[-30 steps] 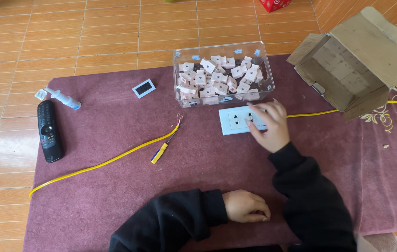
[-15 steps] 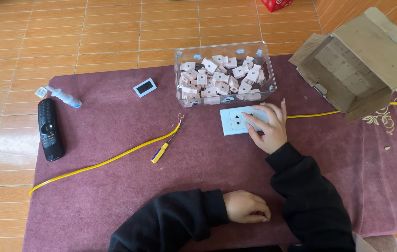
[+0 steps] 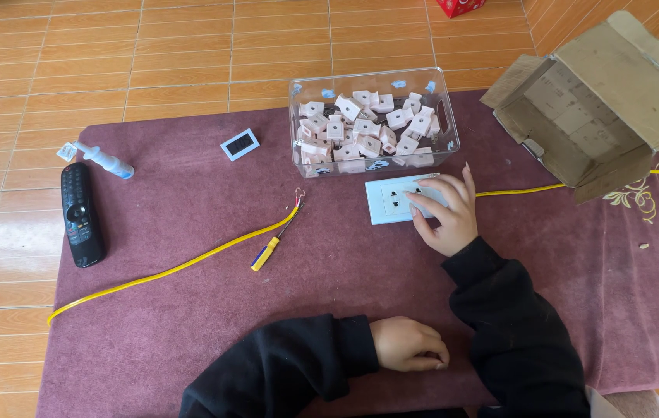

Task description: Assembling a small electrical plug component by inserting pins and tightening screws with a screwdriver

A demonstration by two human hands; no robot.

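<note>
Maroon cloth surface over orange tile floor. Your right hand lies flat, fingers spread, on the right end of the white socket plate, pressing not gripping. Your left hand, below the plate, rests curled and empty. Just above the plate: clear bin of white parts. Left of it: yellow cable, small yellow screwdriver.
</note>
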